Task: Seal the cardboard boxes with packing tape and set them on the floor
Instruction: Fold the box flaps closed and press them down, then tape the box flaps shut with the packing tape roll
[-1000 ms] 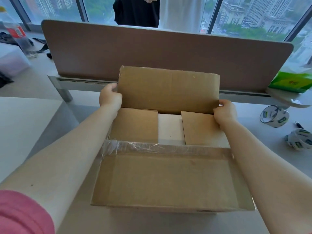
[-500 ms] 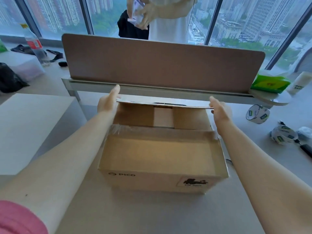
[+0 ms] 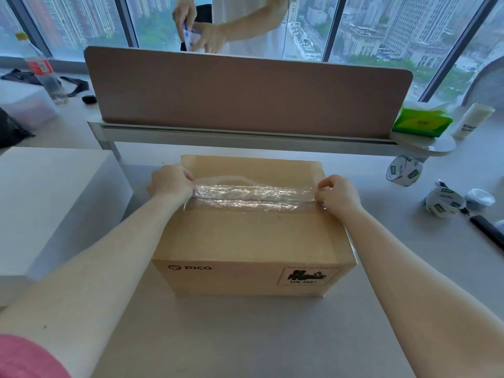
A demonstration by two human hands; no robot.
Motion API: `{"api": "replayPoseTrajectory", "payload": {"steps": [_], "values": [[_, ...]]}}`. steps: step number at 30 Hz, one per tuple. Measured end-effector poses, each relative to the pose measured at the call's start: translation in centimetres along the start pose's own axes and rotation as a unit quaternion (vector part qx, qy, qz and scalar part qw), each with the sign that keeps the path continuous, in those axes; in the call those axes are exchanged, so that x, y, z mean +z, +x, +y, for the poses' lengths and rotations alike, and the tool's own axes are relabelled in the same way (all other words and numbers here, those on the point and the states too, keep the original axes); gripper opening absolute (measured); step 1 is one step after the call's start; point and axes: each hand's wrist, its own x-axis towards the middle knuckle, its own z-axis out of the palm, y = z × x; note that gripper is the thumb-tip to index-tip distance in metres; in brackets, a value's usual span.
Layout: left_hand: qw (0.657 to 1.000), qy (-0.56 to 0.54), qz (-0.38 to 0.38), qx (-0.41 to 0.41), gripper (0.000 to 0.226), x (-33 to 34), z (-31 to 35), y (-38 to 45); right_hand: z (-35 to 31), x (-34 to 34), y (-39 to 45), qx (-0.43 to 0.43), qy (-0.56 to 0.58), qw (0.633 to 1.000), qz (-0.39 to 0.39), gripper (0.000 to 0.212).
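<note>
A brown cardboard box [image 3: 253, 236] marked PICO stands on the grey desk [image 3: 245, 336] with its top flaps folded down. A crinkled strip of clear tape [image 3: 253, 196] runs along the seam between the flaps. My left hand [image 3: 170, 181] sits at the strip's left end with curled fingers on the tape and the box edge. My right hand [image 3: 336, 190] pinches the strip's right end at the box's right edge. Two rolls of packing tape lie to the right, one [image 3: 403, 170] further back and one [image 3: 443, 201] nearer.
A brown divider panel [image 3: 245, 91] stands just behind the box, with a person handling something beyond it. A green tissue pack [image 3: 421, 122] and a white bottle [image 3: 469, 121] sit at the right. A black tool [image 3: 488, 230] lies by the rolls. A white cabinet [image 3: 54, 192] stands left.
The far flap came down and the near flap with its old tape was folded over, so the box is now closed. Both hands moved from the far flap's corners to the tape's ends.
</note>
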Motion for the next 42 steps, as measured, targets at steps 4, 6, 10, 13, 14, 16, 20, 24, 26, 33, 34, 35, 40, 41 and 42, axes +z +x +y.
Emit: {"api": "replayPoseTrajectory", "payload": {"steps": [4, 6, 10, 13, 14, 16, 20, 24, 26, 33, 34, 35, 40, 41, 42], "values": [[0.981, 0.18, -0.007, 0.068, 0.033, -0.1, 1.5, 0.5, -0.6, 0.0, 0.5, 0.015, -0.039, 0.999, -0.013, 0.025], [0.972, 0.21, -0.027, 0.099, 0.034, 0.3, 2.7, 0.6, -0.9, -0.1, 0.7, 0.022, -0.046, 0.999, -0.012, 0.017], [0.981, 0.108, -0.049, 0.152, 0.025, 1.7, 5.6, 1.1, -1.1, -1.0, 1.3, 0.016, 0.022, 1.0, -0.002, 0.015], [0.979, -0.012, -0.087, 0.183, 0.02, 2.8, 8.5, 1.1, -0.5, -2.6, 1.7, 0.018, 0.074, 0.996, 0.035, 0.024], [0.975, -0.037, -0.102, 0.194, 0.018, 3.2, 9.5, 1.0, -0.2, -3.2, 1.9, 0.024, 0.087, 0.995, 0.042, 0.024], [0.967, -0.063, -0.127, 0.211, 0.014, 4.1, 11.5, 0.7, 0.6, -4.5, 2.3, 0.04, 0.099, 0.993, 0.053, 0.025], [0.951, -0.111, -0.165, 0.237, 0.014, 6.6, 16.0, -0.1, 3.0, -7.3, 3.7, 0.067, 0.127, 0.987, 0.079, 0.025], [0.936, -0.142, -0.206, 0.248, 0.009, 10.1, 20.8, -1.1, 6.1, -9.9, 6.1, 0.076, 0.125, 0.985, 0.088, 0.024], [0.932, -0.152, -0.22, 0.244, 0.008, 12.1, 23.3, -1.7, 8.1, -11.3, 7.7, 0.074, 0.128, 0.985, 0.087, 0.023], [0.933, -0.181, -0.236, 0.202, 0.008, 19.8, 32.3, -3.4, 16.2, -15.7, 14.6, 0.115, 0.175, 0.974, 0.083, 0.014], [0.934, -0.185, -0.235, 0.195, 0.007, 21.0, 33.6, -3.5, 17.5, -16.2, 15.5, 0.127, 0.186, 0.971, 0.078, 0.019], [0.935, -0.19, -0.235, 0.187, 0.006, 22.3, 34.7, -3.6, 18.6, -16.6, 16.3, 0.137, 0.194, 0.969, 0.071, 0.024], [0.933, -0.223, -0.254, 0.126, 0.011, 27.3, 39.0, -3.5, 22.2, -17.1, 20.6, 0.158, 0.24, 0.957, 0.024, 0.027], [0.933, -0.226, -0.255, 0.118, 0.016, 28.0, 39.6, -3.4, 22.5, -16.9, 21.4, 0.157, 0.256, 0.954, 0.016, 0.028], [0.933, -0.231, -0.256, 0.107, 0.021, 28.5, 40.1, -3.3, 22.8, -16.5, 22.1, 0.158, 0.272, 0.949, 0.006, 0.03]]}}
